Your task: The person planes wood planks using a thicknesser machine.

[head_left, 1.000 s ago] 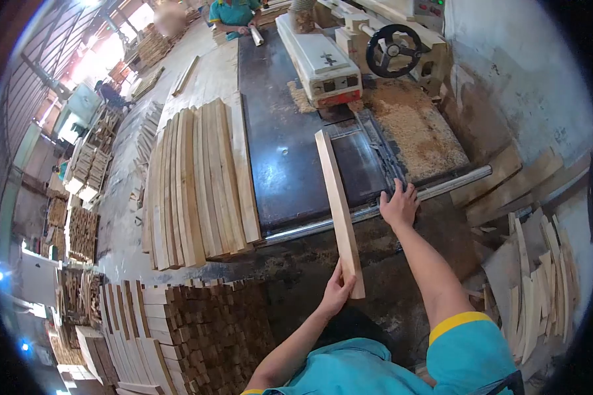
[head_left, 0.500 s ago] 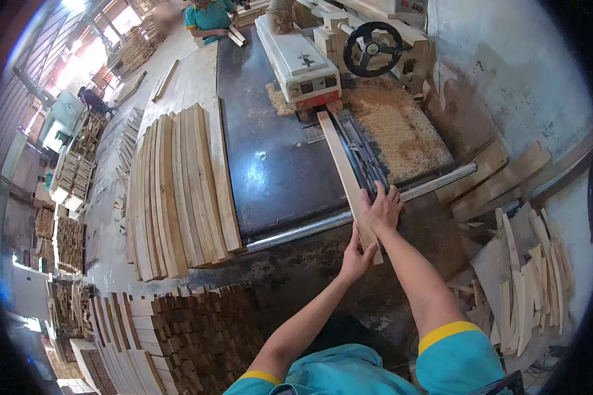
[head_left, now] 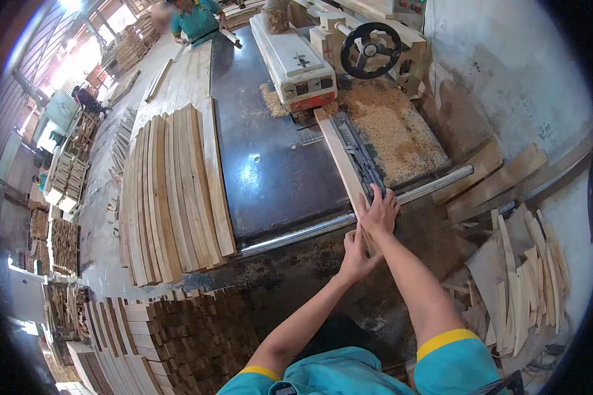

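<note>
A long pale wooden strip [head_left: 338, 153] lies on the dark metal machine table [head_left: 270, 191], along a black guide fence [head_left: 359, 155]. Its far end meets the front of the white machine head [head_left: 300, 72], whose lower edge is red. My left hand [head_left: 358, 255] is closed around the near end, off the table's front edge. Just ahead of it, my right hand [head_left: 380, 214] grips the strip from above, thumb on the left side, fingers reaching over to the fence's near end. The palm hides part of the strip.
Several long boards [head_left: 171, 191] lie side by side on the left. A steel bar [head_left: 296, 234] runs along the front edge. Sawdust [head_left: 402, 125] covers the right side below a black handwheel [head_left: 371, 50]. Stacked wood [head_left: 204, 336] and offcuts [head_left: 527, 283] flank me. Another person [head_left: 197, 23] stands beyond.
The view has shifted slightly. My hands are closer together on the strip, and its near end is now more covered. The other person has shifted a little to the left.
</note>
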`<state>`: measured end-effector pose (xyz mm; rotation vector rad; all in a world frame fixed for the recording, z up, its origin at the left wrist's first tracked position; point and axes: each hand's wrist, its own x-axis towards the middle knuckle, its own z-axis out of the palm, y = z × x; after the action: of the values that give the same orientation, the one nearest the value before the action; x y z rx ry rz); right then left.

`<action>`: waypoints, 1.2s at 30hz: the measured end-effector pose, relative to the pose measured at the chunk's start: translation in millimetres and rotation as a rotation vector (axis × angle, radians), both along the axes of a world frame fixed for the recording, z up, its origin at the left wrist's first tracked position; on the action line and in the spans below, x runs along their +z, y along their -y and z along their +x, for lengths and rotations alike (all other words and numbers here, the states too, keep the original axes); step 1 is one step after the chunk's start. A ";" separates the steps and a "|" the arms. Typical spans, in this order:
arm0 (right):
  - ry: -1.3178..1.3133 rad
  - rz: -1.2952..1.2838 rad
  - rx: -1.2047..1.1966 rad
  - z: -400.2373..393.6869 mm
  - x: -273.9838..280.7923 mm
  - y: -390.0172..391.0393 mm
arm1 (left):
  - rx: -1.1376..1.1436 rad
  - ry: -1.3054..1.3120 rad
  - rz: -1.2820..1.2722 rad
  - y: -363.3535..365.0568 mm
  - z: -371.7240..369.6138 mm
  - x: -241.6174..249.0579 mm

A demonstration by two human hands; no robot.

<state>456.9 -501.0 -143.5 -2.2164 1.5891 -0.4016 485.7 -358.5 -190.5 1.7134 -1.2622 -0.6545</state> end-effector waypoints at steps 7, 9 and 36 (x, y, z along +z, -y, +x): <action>-0.036 -0.038 0.016 1.5 -3.5 1.7 | -0.043 0.203 -0.004 5.7 3.5 10.5; -0.042 -0.011 0.013 1.4 -0.8 -0.1 | -0.044 0.221 -0.002 11.9 11.8 11.3; -0.093 -0.002 0.051 4.7 -0.1 5.1 | -0.061 0.514 0.045 169.1 193.3 7.1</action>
<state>461.6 -506.2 -143.6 -2.3034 1.5750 -0.2894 679.0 -527.6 -183.4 1.9595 -1.6633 -0.2797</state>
